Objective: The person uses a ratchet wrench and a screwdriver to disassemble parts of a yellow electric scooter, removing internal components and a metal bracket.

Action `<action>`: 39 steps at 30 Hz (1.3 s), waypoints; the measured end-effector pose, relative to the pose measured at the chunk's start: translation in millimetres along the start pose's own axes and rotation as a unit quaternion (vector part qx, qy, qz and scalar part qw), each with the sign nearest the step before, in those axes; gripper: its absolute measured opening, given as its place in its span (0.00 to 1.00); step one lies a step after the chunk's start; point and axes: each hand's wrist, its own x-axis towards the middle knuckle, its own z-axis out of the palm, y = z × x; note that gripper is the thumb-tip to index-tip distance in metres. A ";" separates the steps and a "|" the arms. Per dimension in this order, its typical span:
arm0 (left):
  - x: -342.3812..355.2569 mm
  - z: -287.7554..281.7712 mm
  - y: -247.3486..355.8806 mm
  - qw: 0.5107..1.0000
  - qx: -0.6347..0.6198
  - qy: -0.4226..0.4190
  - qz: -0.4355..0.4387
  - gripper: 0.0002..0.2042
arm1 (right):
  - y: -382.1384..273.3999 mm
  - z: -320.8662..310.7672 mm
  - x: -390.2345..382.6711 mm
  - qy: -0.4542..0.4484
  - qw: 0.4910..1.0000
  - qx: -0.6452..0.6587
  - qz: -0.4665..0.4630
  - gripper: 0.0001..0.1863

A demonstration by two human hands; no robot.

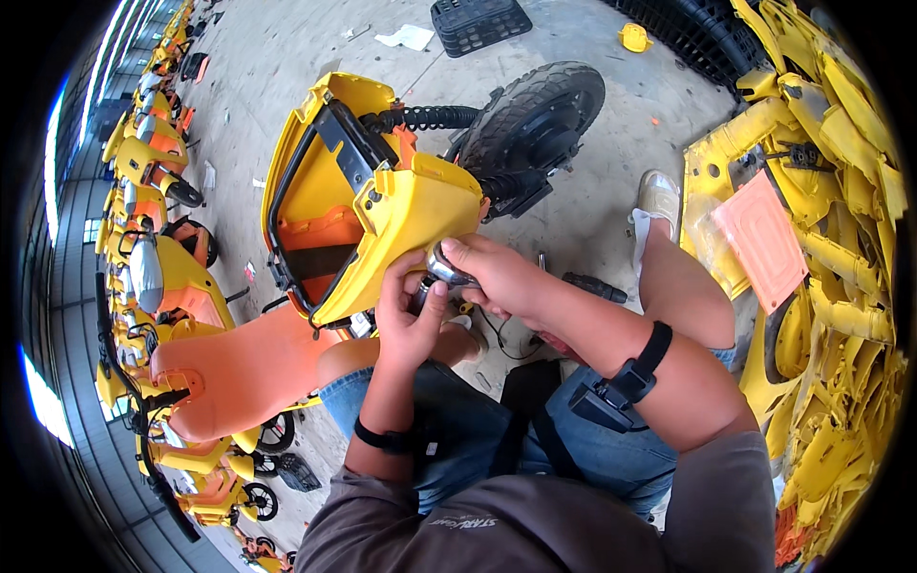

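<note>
My right hand (497,275) is closed around a ratchet wrench (443,264), its round metal head showing past my thumb. My left hand (409,315) pinches a dark metal socket (421,294) at that head; whether it is fully seated cannot be seen. Both hands are just in front of the yellow body panel (420,212) of an electric scooter. Its open yellow and orange compartment (320,205) faces up. The rear wheel (535,116) and black shock spring (435,117) are on the far side, and the orange front section (253,368) lies to the left.
A heap of yellow panels (831,315) rises at the right, with an orange panel (762,241) on it. Parked yellow scooters (158,172) line the left. A dark tool (594,287) lies near my foot. A black crate (479,25) and yellow piece (634,38) are on the far floor.
</note>
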 end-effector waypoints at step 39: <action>-23.4 0.6 9.1 0.999 -0.010 0.031 -0.007 0.15 | 4.2 0.0 -3.7 -0.147 0.984 -0.085 0.046 0.24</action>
